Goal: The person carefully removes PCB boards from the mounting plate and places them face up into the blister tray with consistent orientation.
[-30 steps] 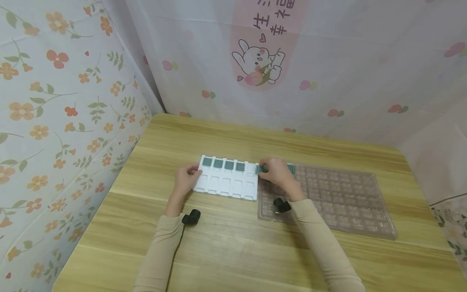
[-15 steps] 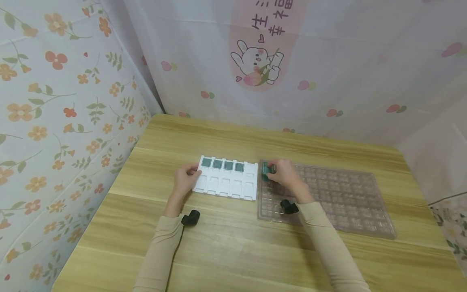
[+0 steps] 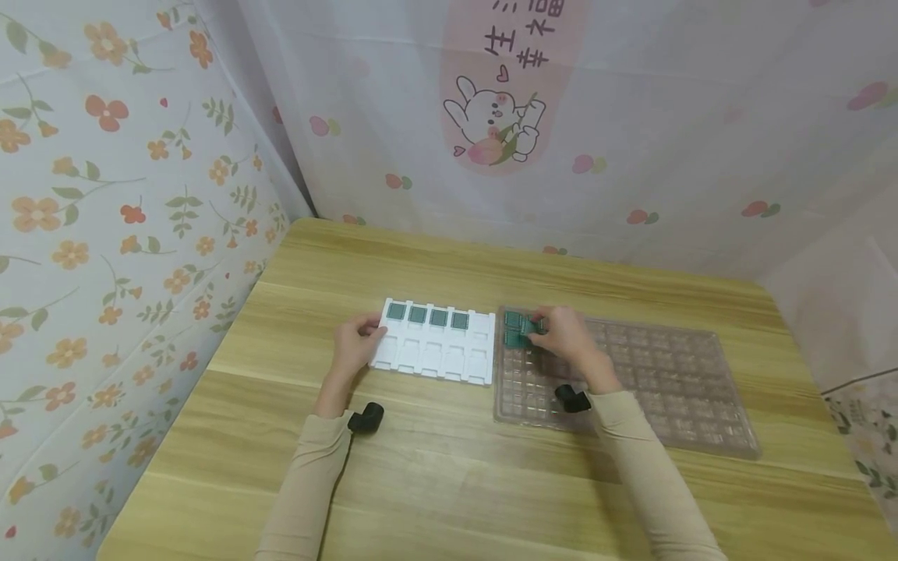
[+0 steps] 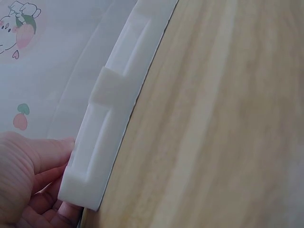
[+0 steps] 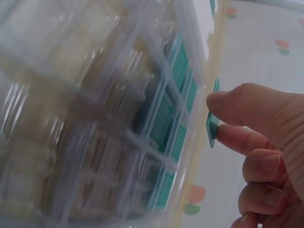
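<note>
Your right hand (image 3: 567,341) pinches one green chip (image 5: 212,127) between thumb and finger, and the other fingers curl in. The chip is up over the far left corner of the clear tray (image 3: 666,389), and it looks tilted. More chips (image 5: 161,121) sit in the pockets close by. Your left hand (image 3: 354,344) pinches the left edge of the white tray (image 3: 429,333). Four chips (image 3: 438,317) lie in its far row, and the last pocket in that row has none.

The held chip could slip, I think, because it is thin and you only have a small bit of it. If it goes down crooked, it could catch on a pocket wall or land on another chip. Your fingers could also bump the chips near them, since they sit so close. No hand holds the clear tray, so a knock from your wrist or the black mount (image 3: 572,398) might slide it. The white tray looks light, so a tug from your left hand could tip it and shake its chips loose.

Both trays lie side by side on a wood table (image 3: 421,475) with streaky grain. I can't tell if they touch. A pale cloth (image 3: 631,117) hangs behind the table, with a bunny (image 3: 494,109) and some writing on it. Another cloth (image 3: 140,261), on the left, has orange flowers and green leaves.
</note>
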Action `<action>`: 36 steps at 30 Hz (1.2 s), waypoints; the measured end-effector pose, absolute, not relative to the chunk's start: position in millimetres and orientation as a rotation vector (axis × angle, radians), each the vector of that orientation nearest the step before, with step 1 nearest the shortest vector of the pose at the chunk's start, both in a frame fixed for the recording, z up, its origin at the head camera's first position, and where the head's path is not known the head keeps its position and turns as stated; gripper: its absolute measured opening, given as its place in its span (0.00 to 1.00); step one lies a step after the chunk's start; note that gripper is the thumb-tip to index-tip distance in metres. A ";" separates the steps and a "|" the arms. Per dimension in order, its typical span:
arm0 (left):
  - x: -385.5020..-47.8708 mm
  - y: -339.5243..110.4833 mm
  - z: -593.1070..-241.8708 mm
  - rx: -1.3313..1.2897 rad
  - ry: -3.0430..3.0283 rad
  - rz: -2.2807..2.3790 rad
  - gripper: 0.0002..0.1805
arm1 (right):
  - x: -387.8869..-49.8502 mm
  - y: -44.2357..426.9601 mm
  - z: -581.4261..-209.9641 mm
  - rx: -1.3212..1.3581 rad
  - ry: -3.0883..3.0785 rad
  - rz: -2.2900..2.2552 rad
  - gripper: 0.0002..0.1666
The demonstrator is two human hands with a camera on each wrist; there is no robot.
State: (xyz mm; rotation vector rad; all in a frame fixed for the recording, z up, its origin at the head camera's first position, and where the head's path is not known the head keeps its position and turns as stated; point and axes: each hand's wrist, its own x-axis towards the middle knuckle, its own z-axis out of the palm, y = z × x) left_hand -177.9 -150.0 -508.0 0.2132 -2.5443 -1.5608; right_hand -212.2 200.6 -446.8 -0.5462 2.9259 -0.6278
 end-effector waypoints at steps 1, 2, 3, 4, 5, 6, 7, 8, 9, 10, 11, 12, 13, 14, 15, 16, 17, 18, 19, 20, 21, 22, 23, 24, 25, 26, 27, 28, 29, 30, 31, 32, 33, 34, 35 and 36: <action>-178.2 -150.1 -507.8 0.210 -2.546 -1.559 0.14 | -211.7 202.4 -446.3 -0.538 2.926 -0.621 0.15; -178.4 -150.0 -507.7 0.208 -2.546 -1.561 0.14 | -211.1 204.2 -446.1 -0.528 2.924 -0.612 0.15; -178.6 -150.0 -507.8 0.206 -2.547 -1.564 0.14 | -210.7 205.9 -446.0 -0.524 2.923 -0.605 0.15; -178.7 -149.9 -507.7 0.205 -2.548 -1.565 0.14 | -210.2 207.3 -445.9 -0.521 2.922 -0.599 0.15; -178.7 -149.8 -507.5 0.205 -2.547 -1.568 0.14 | -209.7 208.7 -445.8 -0.514 2.921 -0.594 0.15; -178.7 -149.7 -507.4 0.205 -2.546 -1.570 0.14 | -209.2 210.2 -446.0 -0.507 2.919 -0.594 0.15; -178.7 -149.6 -507.4 0.206 -2.546 -1.571 0.14 | -208.7 211.4 -446.3 -0.506 2.915 -0.597 0.15; -178.7 -149.5 -507.4 0.208 -2.545 -1.572 0.14 | -208.3 212.6 -446.7 -0.509 2.914 -0.599 0.15; -178.6 -149.4 -507.3 0.211 -2.547 -1.571 0.14 | -207.9 214.0 -447.3 -0.508 2.912 -0.601 0.15; -178.4 -149.3 -507.2 0.213 -2.545 -1.572 0.14 | -207.4 215.5 -447.9 -0.505 2.908 -0.603 0.15; -178.3 -149.2 -507.3 0.214 -2.546 -1.574 0.14 | -207.2 216.9 -448.5 -0.498 2.907 -0.601 0.15; -178.2 -149.1 -507.5 0.217 -2.548 -1.574 0.14 | -207.0 218.3 -449.3 -0.492 2.906 -0.594 0.14; -178.1 -149.0 -507.7 0.218 -2.549 -1.577 0.14 | -206.8 219.9 -449.9 -0.493 2.909 -0.582 0.14; -178.1 -149.0 -507.9 0.218 -2.551 -1.576 0.14 | -206.6 221.4 -450.4 -0.492 2.911 -0.571 0.14; -177.9 -149.1 -508.0 0.218 -2.551 -1.578 0.14 | -206.6 223.3 -451.0 -0.492 2.911 -0.564 0.14; -177.9 -149.1 -508.1 0.216 -2.549 -1.581 0.14 | -206.6 225.2 -451.4 -0.498 2.914 -0.556 0.14; -177.9 -149.1 -508.0 0.214 -2.548 -1.580 0.14 | -206.5 227.1 -451.6 -0.500 2.915 -0.549 0.15; -177.9 -149.0 -507.8 0.211 -2.545 -1.579 0.14 | -206.3 228.9 -451.8 -0.502 2.916 -0.546 0.15; -177.9 -149.0 -507.5 0.211 -2.544 -1.583 0.14 | -206.0 230.7 -452.0 -0.510 2.921 -0.545 0.15; -177.9 -149.0 -507.2 0.210 -2.542 -1.583 0.14 | -205.6 232.2 -452.0 -0.517 2.923 -0.548 0.15; -177.8 -149.0 -506.9 0.210 -2.542 -1.584 0.14 | -205.3 233.7 -452.3 -0.521 2.923 -0.551 0.15; -177.7 -149.0 -506.6 0.212 -2.544 -1.584 0.14 | -205.0 234.7 -452.4 -0.522 2.925 -0.553 0.15; -177.5 -149.0 -506.4 0.217 -2.546 -1.585 0.14 | -204.9 235.5 -452.7 -0.521 2.924 -0.554 0.15; -177.5 -149.2 -506.4 0.220 -2.550 -1.588 0.14 | -205.0 236.0 -453.3 -0.525 2.929 -0.555 0.14; -177.4 -149.3 -506.3 0.226 -2.551 -1.591 0.14 | -205.0 236.4 -453.7 -0.528 2.929 -0.552 0.14; -177.5 -149.4 -506.5 0.229 -2.552 -1.591 0.14 | -205.2 236.6 -454.2 -0.529 2.926 -0.549 0.14; -177.5 -149.6 -506.6 0.233 -2.554 -1.593 0.14 | -205.3 236.7 -454.5 -0.530 2.922 -0.547 0.14; -177.5 -149.8 -506.6 0.228 -2.554 -1.588 0.14 | -205.4 236.6 -454.8 -0.530 2.919 -0.547 0.14; -177.8 -149.9 -506.9 0.227 -2.553 -1.586 0.14 | -205.4 236.5 -455.0 -0.531 2.916 -0.543 0.15; -178.0 -150.0 -507.2 0.222 -2.553 -1.583 0.14 | -205.3 236.5 -455.4 -0.532 2.915 -0.543 0.15; -178.2 -150.3 -507.3 0.219 -2.550 -1.581 0.14 | -205.2 236.3 -455.2 -0.531 2.912 -0.545 0.15; -178.3 -150.6 -507.5 0.213 -2.551 -1.574 0.14 | -205.3 236.3 -455.3 -0.531 2.912 -0.543 0.15; -178.3 -150.8 -507.5 0.210 -2.550 -1.572 0.14 | -205.1 236.4 -455.3 -0.531 2.912 -0.544 0.15; -178.4 -150.9 -507.6 0.207 -2.550 -1.570 0.14 | -205.1 236.8 -455.5 -0.538 2.916 -0.544 0.15; -178.4 -151.0 -507.8 0.209 -2.549 -1.573 0.14 | -205.1 237.2 -455.8 -0.543 2.918 -0.541 0.15; -178.2 -151.0 -507.7 0.208 -2.549 -1.572 0.14 | -205.0 237.8 -456.1 -0.547 2.919 -0.541 0.15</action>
